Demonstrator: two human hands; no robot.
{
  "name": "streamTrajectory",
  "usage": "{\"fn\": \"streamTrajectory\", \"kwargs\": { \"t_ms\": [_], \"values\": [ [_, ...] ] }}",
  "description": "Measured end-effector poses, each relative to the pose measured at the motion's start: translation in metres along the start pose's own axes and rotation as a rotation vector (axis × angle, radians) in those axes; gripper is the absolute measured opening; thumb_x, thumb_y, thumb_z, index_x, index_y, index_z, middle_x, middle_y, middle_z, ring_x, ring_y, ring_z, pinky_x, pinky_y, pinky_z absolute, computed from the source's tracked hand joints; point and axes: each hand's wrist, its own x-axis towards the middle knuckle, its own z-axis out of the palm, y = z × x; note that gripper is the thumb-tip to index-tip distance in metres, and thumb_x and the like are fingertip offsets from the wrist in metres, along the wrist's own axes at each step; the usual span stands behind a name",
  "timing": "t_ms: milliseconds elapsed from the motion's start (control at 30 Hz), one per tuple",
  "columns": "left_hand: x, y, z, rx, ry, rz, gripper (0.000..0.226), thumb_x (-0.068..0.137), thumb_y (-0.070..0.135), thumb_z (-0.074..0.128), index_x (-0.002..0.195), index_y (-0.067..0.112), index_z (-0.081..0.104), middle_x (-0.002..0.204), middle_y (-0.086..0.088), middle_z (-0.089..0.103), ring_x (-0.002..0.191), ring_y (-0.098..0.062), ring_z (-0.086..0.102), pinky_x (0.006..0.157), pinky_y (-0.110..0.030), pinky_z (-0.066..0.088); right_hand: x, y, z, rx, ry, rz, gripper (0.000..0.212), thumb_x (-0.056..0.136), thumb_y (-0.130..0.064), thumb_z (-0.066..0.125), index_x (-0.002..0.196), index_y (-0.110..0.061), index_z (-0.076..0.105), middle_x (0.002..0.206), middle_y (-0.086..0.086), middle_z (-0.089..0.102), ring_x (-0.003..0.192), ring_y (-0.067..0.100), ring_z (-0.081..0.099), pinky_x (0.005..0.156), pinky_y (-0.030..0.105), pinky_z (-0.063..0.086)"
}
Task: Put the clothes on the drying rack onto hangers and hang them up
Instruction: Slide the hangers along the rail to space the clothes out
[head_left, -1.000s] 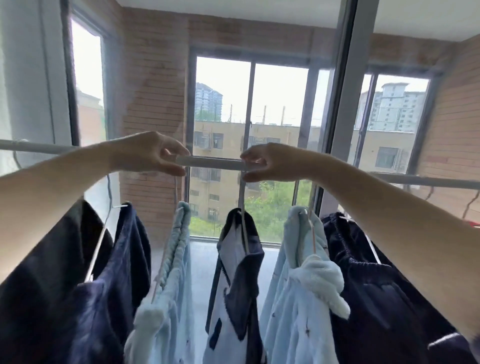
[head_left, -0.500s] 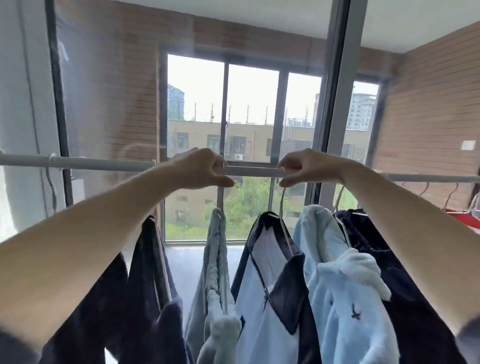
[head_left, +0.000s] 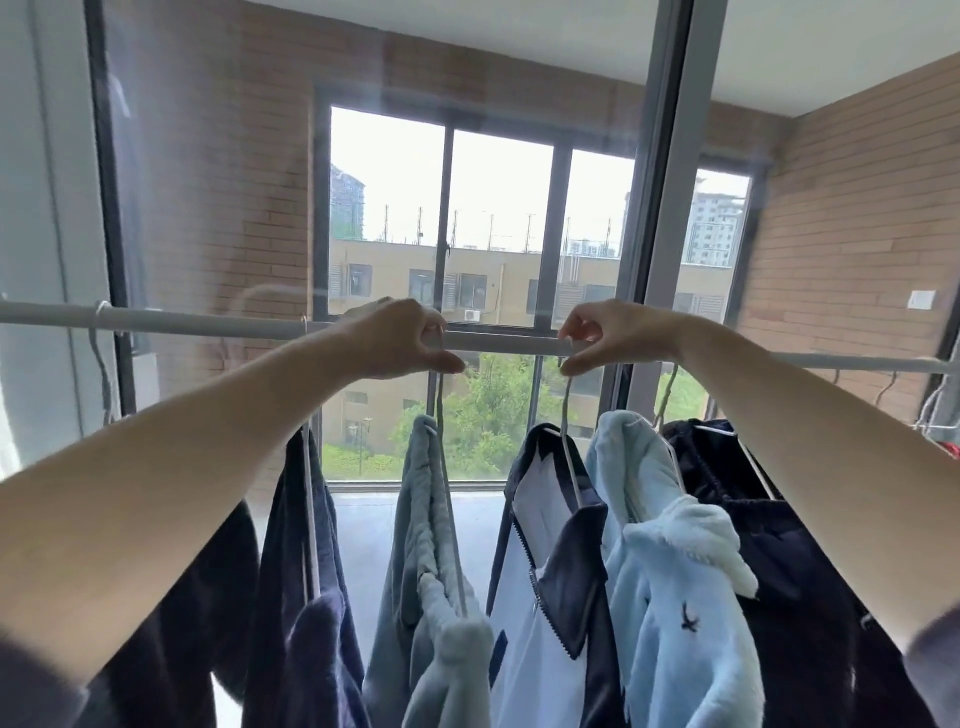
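A grey rail (head_left: 218, 326) runs across the view at arm's height. My left hand (head_left: 400, 338) pinches the hook of the hanger that carries a grey-blue fleece garment (head_left: 431, 545). My right hand (head_left: 608, 335) pinches the hook of the hanger (head_left: 566, 415) under a white and navy zip jacket (head_left: 550, 582). Both hooks sit on the rail. A light blue fleece top (head_left: 675, 571) hangs just right of the jacket, then a dark navy garment (head_left: 769, 519). Left of the grey-blue one hang two dark navy garments (head_left: 306, 571).
Behind the rail stand a glass partition with a grey post (head_left: 660, 208) and a window (head_left: 441, 208) in a brick wall. Bare hanger hooks (head_left: 883, 387) hang at the rail's right end, next to something red (head_left: 948, 447). A hook (head_left: 101, 353) hangs at far left.
The view has shifted left and down, so the rail and hands sit lower in the frame. Both hands stay on the rail at their hanger hooks and have moved further apart.
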Motion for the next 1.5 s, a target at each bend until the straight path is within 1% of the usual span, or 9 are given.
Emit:
{"fn": "streamTrajectory", "kwargs": {
  "t_ms": [200, 367, 533, 700, 900, 1000, 1100, 1300, 1500],
  "values": [
    [-0.023, -0.015, -0.031, 0.017, 0.119, 0.054, 0.072, 0.079, 0.054, 0.063, 0.135, 0.012, 0.047, 0.136, -0.002, 0.055, 0.119, -0.015, 0.055, 0.097, -0.018, 0.036, -0.002, -0.023, -0.007, 0.009, -0.034, -0.083, 0.098, 0.058, -0.079, 0.061, 0.136, -0.022, 0.045, 0.136, -0.001, 0.052, 0.119, 0.016, 0.051, 0.096, 0.028, 0.041],
    [-0.059, -0.055, -0.066, 0.005, -0.026, -0.072, 0.113, 0.049, 0.091, 0.050, 0.132, 0.014, 0.050, 0.123, 0.009, 0.056, 0.104, -0.012, 0.058, 0.083, -0.013, 0.042, 0.016, -0.096, 0.020, 0.035, 0.025, -0.300, 0.066, 0.085, -0.040, 0.067, 0.140, -0.011, 0.043, 0.141, 0.006, 0.051, 0.125, 0.019, 0.051, 0.096, 0.023, 0.038],
    [-0.065, -0.078, -0.063, -0.059, -0.091, -0.119, 0.053, 0.071, 0.054, 0.066, 0.107, 0.015, 0.066, 0.071, 0.003, 0.058, 0.053, 0.000, 0.047, 0.054, -0.010, 0.040, 0.038, -0.122, 0.045, -0.095, 0.049, -0.318, 0.052, 0.088, -0.036, 0.066, 0.122, 0.002, 0.056, 0.111, 0.014, 0.065, 0.097, 0.024, 0.061, 0.090, 0.032, 0.051],
    [-0.061, -0.085, -0.063, -0.118, -0.098, -0.040, 0.044, 0.075, 0.047, 0.067, 0.103, 0.012, 0.068, 0.059, 0.003, 0.046, 0.045, -0.003, 0.037, 0.046, -0.014, 0.036, 0.037, -0.115, 0.045, -0.050, 0.085, -0.287, 0.043, 0.086, -0.032, 0.069, 0.113, 0.000, 0.060, 0.072, -0.012, 0.048, 0.060, 0.001, 0.041, 0.053, 0.007, 0.032],
    [-0.065, -0.092, -0.065, -0.052, -0.101, 0.032, 0.049, 0.081, 0.043, 0.067, 0.115, 0.008, 0.063, 0.074, -0.001, 0.060, 0.057, -0.005, 0.048, 0.047, -0.006, 0.035, 0.035, -0.125, 0.040, -0.087, 0.031, -0.234, 0.056, 0.083, -0.038, 0.069, 0.127, -0.006, 0.057, 0.102, -0.003, 0.062, 0.087, 0.013, 0.057, 0.079, 0.020, 0.044],
    [-0.082, -0.106, -0.083, 0.014, -0.115, 0.042, 0.072, 0.080, 0.054, 0.062, 0.137, 0.013, 0.047, 0.128, 0.000, 0.059, 0.100, -0.006, 0.054, 0.079, -0.007, 0.038, 0.032, -0.145, 0.035, -0.067, 0.030, -0.235, 0.071, 0.083, -0.044, 0.066, 0.142, -0.013, 0.041, 0.139, -0.001, 0.050, 0.125, 0.016, 0.048, 0.102, 0.023, 0.030],
    [-0.115, -0.131, -0.114, 0.066, -0.108, 0.035, 0.093, 0.068, 0.074, 0.056, 0.138, 0.014, 0.045, 0.133, 0.006, 0.053, 0.107, -0.007, 0.052, 0.090, -0.020, 0.037, 0.042, -0.188, 0.041, 0.013, 0.073, -0.310, 0.073, 0.084, -0.043, 0.065, 0.144, -0.013, 0.038, 0.147, 0.003, 0.046, 0.132, 0.018, 0.046, 0.100, 0.022, 0.032],
    [-0.162, -0.179, -0.142, 0.036, -0.133, -0.128, 0.084, 0.052, 0.078, 0.062, 0.118, 0.025, 0.061, 0.092, 0.020, 0.064, 0.077, 0.007, 0.058, 0.066, -0.010, 0.038, 0.069, -0.239, 0.071, -0.079, 0.053, -0.347, 0.047, 0.087, -0.033, 0.068, 0.123, -0.004, 0.059, 0.097, 0.001, 0.065, 0.074, 0.007, 0.056, 0.070, 0.016, 0.042],
    [-0.167, -0.189, -0.133, -0.044, -0.081, -0.081, 0.081, 0.050, 0.086, 0.057, 0.107, 0.029, 0.061, 0.080, 0.016, 0.061, 0.065, 0.008, 0.056, 0.053, -0.007, 0.038, 0.063, -0.240, 0.076, -0.025, 0.092, -0.318, 0.045, 0.087, -0.032, 0.068, 0.119, -0.002, 0.061, 0.079, -0.005, 0.060, 0.061, 0.003, 0.047, 0.061, 0.014, 0.038]
  ]
}}
